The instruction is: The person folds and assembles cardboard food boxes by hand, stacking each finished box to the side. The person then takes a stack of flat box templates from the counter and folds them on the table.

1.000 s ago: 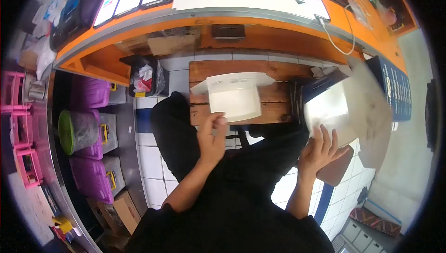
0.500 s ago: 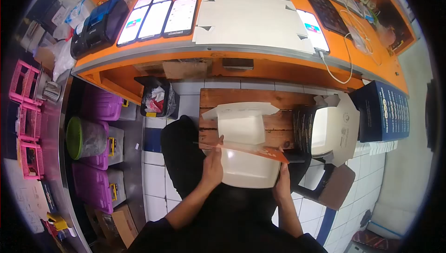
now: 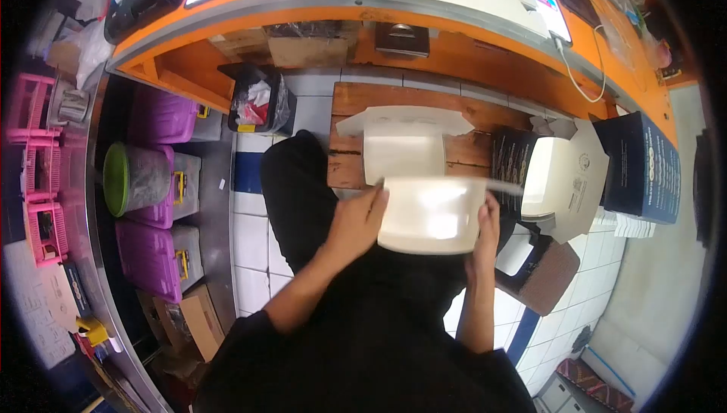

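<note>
Open carton is held at five o'clock from a second carton, its nine-o'clock edge pinched by the left hand, its three-o'clock side clasped by the right hand, both grips nearly closed

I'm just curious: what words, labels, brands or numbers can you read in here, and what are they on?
None can be read with certainty. These carry print:
Dark blue box at right: rows of white print, too small.
Open box flap: a small emblem and lines, too small.
Phone at right: coloured screen graphic, too blurred.
Paper at lower left: faint marks, unreadable.
Held white box: no lettering visible inside.
</note>
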Demonstrator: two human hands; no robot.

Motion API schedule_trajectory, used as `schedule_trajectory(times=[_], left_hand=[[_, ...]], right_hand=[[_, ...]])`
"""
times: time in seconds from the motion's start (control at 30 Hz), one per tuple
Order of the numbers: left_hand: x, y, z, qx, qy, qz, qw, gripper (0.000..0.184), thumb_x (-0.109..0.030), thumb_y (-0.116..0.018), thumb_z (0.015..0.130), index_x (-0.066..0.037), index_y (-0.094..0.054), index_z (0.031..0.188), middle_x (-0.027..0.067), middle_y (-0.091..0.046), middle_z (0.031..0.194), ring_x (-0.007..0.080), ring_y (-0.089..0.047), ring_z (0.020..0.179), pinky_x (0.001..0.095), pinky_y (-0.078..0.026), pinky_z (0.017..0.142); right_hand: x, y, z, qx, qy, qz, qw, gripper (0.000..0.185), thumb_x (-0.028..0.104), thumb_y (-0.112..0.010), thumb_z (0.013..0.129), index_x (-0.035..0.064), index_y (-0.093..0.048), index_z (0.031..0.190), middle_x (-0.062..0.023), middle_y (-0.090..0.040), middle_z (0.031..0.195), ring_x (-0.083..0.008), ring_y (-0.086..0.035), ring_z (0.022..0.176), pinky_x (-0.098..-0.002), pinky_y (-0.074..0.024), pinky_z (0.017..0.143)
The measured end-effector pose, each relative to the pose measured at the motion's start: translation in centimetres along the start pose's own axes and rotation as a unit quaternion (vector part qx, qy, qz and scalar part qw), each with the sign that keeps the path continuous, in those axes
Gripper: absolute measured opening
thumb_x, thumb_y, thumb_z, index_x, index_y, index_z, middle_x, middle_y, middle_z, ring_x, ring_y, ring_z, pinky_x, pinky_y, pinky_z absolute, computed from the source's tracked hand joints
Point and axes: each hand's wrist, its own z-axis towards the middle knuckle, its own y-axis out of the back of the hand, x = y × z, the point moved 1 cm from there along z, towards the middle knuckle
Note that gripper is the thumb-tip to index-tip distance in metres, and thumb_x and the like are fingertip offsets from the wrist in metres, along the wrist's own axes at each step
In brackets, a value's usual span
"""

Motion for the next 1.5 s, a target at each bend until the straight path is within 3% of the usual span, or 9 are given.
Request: schedule_trajectory(times=[0.17, 0.47, 0.53, 0.57, 0.67, 0.77, 1.07, 1.27, 1.5], left_hand=[[0.8, 1.1, 7.2, -0.108, -0.016, 0.036, 0.993, 0.034, -0.024, -0.054, 0.1, 0.002, -0.068, 0.084, 0.026, -0.064, 0.078, 0.0425, -0.066, 0.077, 0.0466, -0.051, 0.068], [7.0, -1.9, 7.8, -0.177, 0.056, 0.047, 0.981, 0.035, -0.029, -0.054, 0.1, 0.0, -0.072, 0.101, 0.0234, -0.069, 0.102, 0.0411, -0.067, 0.092, 0.0471, -0.051, 0.082], [9.5, -3.7, 8.3, -0.198, 0.042, -0.159, 0.966, 0.043, -0.034, -0.052, 0.103, 0.004, -0.07, 0.111, 0.0231, -0.07, 0.107, 0.0328, -0.067, 0.1, 0.04, -0.05, 0.088], [10.4, -4.1, 8.3, -0.148, 0.06, -0.221, 0.962, 0.043, -0.031, -0.049, 0.107, 0.006, -0.066, 0.119, 0.012, -0.069, 0.116, 0.0188, -0.063, 0.109, 0.0337, -0.047, 0.095], [8.9, -4.4, 7.7, -0.163, 0.165, -0.38, 0.895, 0.051, -0.037, -0.045, 0.108, 0.006, -0.062, 0.129, 0.0156, -0.066, 0.127, 0.0216, -0.06, 0.116, 0.0311, -0.044, 0.099], [7.9, -4.2, 7.2, -0.133, 0.116, -0.507, 0.843, 0.055, -0.039, -0.042, 0.109, 0.005, -0.051, 0.141, 0.012, -0.058, 0.138, 0.0193, -0.053, 0.125, 0.0303, -0.039, 0.107], [8.3, -4.0, 7.5, -0.1, 0.144, -0.499, 0.849, 0.06, -0.039, -0.043, 0.109, 0.003, -0.039, 0.15, 0.0127, -0.047, 0.149, 0.0198, -0.045, 0.134, 0.0317, -0.033, 0.113], [7.8, -4.4, 7.6, -0.123, 0.138, -0.509, 0.841, 0.051, -0.038, -0.046, 0.108, -0.001, -0.048, 0.143, 0.0072, -0.054, 0.139, 0.0172, -0.049, 0.128, 0.0319, -0.038, 0.108], [6.5, -4.1, 7.6, -0.173, 0.165, -0.41, 0.88, 0.044, -0.031, -0.052, 0.106, -0.001, -0.051, 0.137, 0.0103, -0.058, 0.13, 0.0184, -0.054, 0.121, 0.0293, -0.042, 0.102]], right_hand=[[0.6, -4.4, 8.0, 0.071, 0.067, -0.008, 0.995, 0.035, 0.027, -0.052, 0.106, 0.005, -0.054, 0.133, -0.0077, -0.056, 0.13, -0.0172, -0.052, 0.12, -0.0307, -0.0385, 0.105], [-2.2, -5.9, 12.0, 0.095, 0.036, -0.157, 0.982, 0.037, 0.033, -0.056, 0.104, -0.0015, -0.064, 0.115, -0.0071, -0.066, 0.106, -0.0151, -0.058, 0.102, -0.0283, -0.0441, 0.093], [-2.6, -5.7, 12.3, 0.092, 0.051, -0.183, 0.978, 0.038, 0.033, -0.057, 0.103, -0.0026, -0.065, 0.115, -0.0081, -0.067, 0.106, -0.0159, -0.059, 0.101, -0.0288, -0.0451, 0.092], [-2.6, -5.7, 12.8, 0.09, 0.066, -0.207, 0.972, 0.039, 0.032, -0.058, 0.102, -0.0037, -0.065, 0.115, -0.0092, -0.068, 0.106, -0.0167, -0.06, 0.099, -0.0292, -0.0462, 0.09], [-2.6, -5.4, 13.4, 0.078, 0.032, -0.242, 0.967, 0.038, 0.029, -0.058, 0.101, -0.0045, -0.065, 0.118, -0.0122, -0.069, 0.107, -0.0184, -0.062, 0.098, -0.0298, -0.047, 0.089], [-2.5, -5.1, 13.7, 0.104, 0.003, -0.178, 0.979, 0.043, 0.026, -0.057, 0.1, -0.0053, -0.059, 0.13, -0.0159, -0.067, 0.119, -0.0207, -0.062, 0.108, -0.0305, -0.0462, 0.096], [1.2, -6.1, 12.6, 0.147, -0.092, -0.186, 0.967, 0.049, 0.032, -0.055, 0.1, -0.0001, -0.056, 0.137, -0.0125, -0.066, 0.121, -0.0239, -0.063, 0.109, -0.0414, -0.0521, 0.09], [-1.1, -4.8, 15.3, 0.188, -0.085, -0.201, 0.958, 0.043, 0.032, -0.051, 0.101, 0.0002, -0.062, 0.128, -0.0124, -0.069, 0.112, -0.0252, -0.067, 0.099, -0.0425, -0.0543, 0.084], [1.3, -7.0, 13.5, 0.113, 0.059, -0.48, 0.868, 0.045, 0.032, -0.05, 0.1, -0.0073, -0.067, 0.111, -0.0276, -0.069, 0.106, -0.0372, -0.068, 0.1, -0.0433, -0.0493, 0.091]])
